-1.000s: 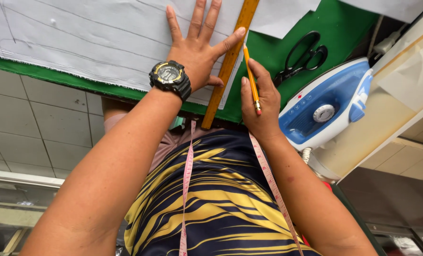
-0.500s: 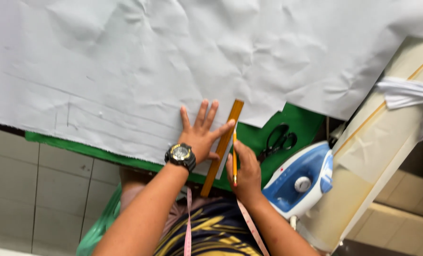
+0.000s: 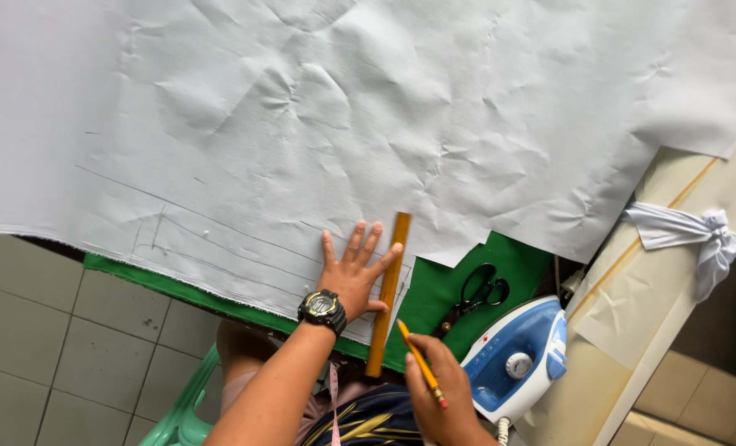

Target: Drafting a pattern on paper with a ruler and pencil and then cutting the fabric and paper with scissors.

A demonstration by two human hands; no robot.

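My left hand [image 3: 353,277] lay flat, fingers spread, unclenched, pressing on the large crumpled sheet of white pattern paper [image 3: 368,124] and steadying the long narrow yellow-brown wooden ruler [image 3: 388,293] with the thumb against its edge. The ruler's long axis ran away from my body, its far end on the paper, its near end over the edge of the green-covered bench [image 3: 442,289]. My right hand [image 3: 438,396] was clenched around a yellow pencil [image 3: 421,365], held just beside the ruler's near end, on its right side; the pencil's far tip slanted toward the ruler but I could not tell whether it touched. The left hand was the one on the ruler; the right was close, slightly nearer my body. Black-handled scissors [image 3: 475,296] rested on the green cover right of the ruler, with a blue and white electric iron [image 3: 516,359] beside them. A black digital wristwatch [image 3: 321,309] sat on my left wrist.
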